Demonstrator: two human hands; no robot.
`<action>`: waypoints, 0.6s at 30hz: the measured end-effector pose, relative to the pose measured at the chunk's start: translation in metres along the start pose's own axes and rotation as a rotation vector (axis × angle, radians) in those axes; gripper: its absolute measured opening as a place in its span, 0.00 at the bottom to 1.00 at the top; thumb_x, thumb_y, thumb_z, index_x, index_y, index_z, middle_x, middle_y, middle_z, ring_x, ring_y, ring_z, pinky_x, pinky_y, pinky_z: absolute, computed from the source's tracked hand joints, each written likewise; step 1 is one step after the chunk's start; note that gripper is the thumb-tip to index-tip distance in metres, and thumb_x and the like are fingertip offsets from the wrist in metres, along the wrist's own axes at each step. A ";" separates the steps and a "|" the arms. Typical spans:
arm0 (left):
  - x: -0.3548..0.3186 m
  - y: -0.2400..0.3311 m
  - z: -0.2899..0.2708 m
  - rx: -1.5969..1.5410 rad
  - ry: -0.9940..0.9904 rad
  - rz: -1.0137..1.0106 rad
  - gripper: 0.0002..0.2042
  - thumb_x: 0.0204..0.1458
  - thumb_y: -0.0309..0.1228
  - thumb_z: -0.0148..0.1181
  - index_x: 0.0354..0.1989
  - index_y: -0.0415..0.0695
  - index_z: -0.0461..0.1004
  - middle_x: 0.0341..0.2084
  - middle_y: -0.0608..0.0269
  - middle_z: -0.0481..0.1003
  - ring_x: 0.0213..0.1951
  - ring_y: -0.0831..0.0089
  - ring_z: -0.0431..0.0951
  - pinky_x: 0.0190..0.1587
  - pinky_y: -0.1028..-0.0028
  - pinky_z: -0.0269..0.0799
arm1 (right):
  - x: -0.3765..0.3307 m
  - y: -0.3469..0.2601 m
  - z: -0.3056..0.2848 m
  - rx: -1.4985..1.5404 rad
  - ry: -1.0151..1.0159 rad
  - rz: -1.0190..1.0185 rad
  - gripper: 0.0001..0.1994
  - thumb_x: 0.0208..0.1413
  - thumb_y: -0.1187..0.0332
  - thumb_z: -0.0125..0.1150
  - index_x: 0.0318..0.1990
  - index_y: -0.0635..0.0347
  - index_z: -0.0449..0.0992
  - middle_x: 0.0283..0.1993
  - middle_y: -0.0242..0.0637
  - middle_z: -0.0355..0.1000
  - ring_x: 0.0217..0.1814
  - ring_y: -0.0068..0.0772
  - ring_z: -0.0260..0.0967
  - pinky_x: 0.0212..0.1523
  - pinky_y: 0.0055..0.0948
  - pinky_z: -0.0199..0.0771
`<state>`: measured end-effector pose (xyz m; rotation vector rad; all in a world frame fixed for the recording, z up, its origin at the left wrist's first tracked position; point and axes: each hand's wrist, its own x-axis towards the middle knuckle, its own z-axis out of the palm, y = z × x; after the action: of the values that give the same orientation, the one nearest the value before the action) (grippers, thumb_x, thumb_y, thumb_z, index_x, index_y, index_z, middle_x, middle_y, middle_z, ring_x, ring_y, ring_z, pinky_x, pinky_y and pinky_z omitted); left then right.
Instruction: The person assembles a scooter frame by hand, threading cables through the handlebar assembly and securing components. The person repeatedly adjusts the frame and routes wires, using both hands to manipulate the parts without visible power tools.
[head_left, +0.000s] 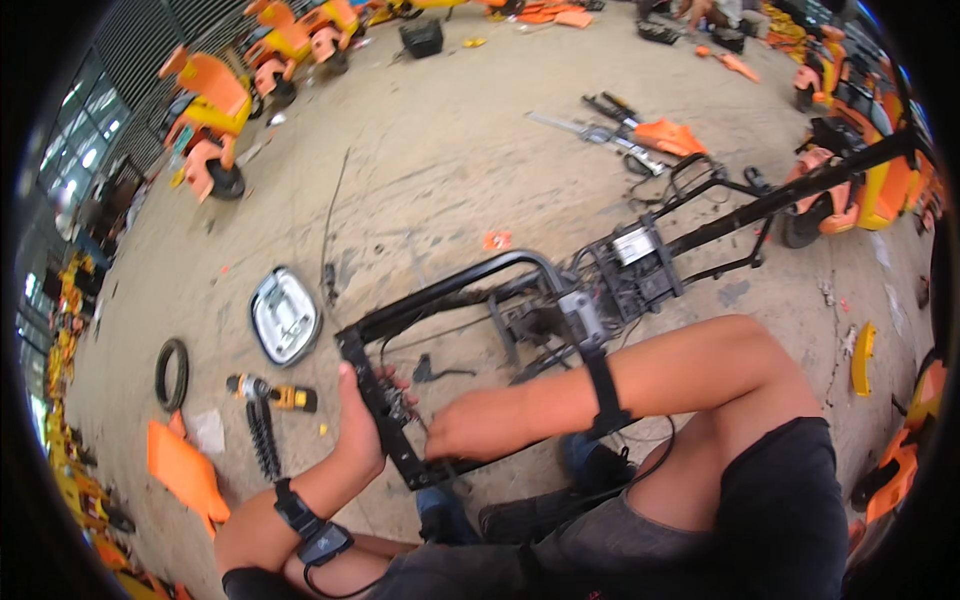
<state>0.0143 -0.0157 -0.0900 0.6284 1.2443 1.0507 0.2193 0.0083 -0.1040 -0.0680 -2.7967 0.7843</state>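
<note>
Left hand: the left hand (362, 420) is closed around the end bar (403, 462) of the frame (430, 296); the thumb lies along the outer side, and some fingertips show on the inner side, beside a small metal part (394, 400).
Right hand: the right hand (470, 425) is bent, with its fingers drawn in, at the inner side of the end bar. Its fingertips are hidden, so I cannot tell if it holds something.
Frame: it is black, and its near end is in the left hand. From there it reaches away to the right, past the right hand, and the right forearm crosses over its near side.
Lever: a black lever (428, 373) shows through the opening of the frame, a little beyond the right hand.
Left of the frame: a white shell (285, 318), a drill (295, 398), a black spring (262, 440), a tyre (172, 375) and an orange panel (182, 472).
Beyond the frame: an orange piece (670, 138) lies on the floor (450, 150), with long tools (590, 132) next to it.
Right of the frame: a yellow piece (863, 358) on the floor, and a scooter (885, 195) near the far end.
</note>
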 end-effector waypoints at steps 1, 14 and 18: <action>0.000 -0.001 -0.002 0.014 -0.009 0.020 0.39 0.59 0.70 0.36 0.49 0.40 0.69 0.35 0.56 0.75 0.35 0.63 0.79 0.38 0.65 0.75 | 0.001 -0.007 0.004 -0.022 0.018 0.034 0.09 0.51 0.70 0.59 0.40 0.59 0.74 0.37 0.44 0.75 0.43 0.52 0.75 0.40 0.46 0.76; -0.007 0.005 0.000 0.003 -0.010 0.007 0.38 0.61 0.67 0.34 0.50 0.40 0.68 0.36 0.56 0.74 0.35 0.66 0.77 0.40 0.65 0.76 | -0.003 -0.009 -0.021 0.080 0.267 0.156 0.09 0.55 0.63 0.61 0.40 0.54 0.74 0.36 0.39 0.76 0.42 0.48 0.75 0.38 0.46 0.75; -0.003 0.002 -0.003 0.053 -0.023 0.040 0.39 0.61 0.68 0.34 0.52 0.39 0.68 0.37 0.55 0.74 0.38 0.67 0.77 0.43 0.67 0.75 | 0.005 -0.008 -0.027 0.196 0.471 0.326 0.09 0.61 0.61 0.59 0.40 0.56 0.76 0.32 0.43 0.77 0.35 0.52 0.76 0.34 0.49 0.73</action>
<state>0.0109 -0.0177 -0.0874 0.7070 1.2470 1.0434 0.2208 0.0154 -0.0764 -0.6028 -2.2785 0.9629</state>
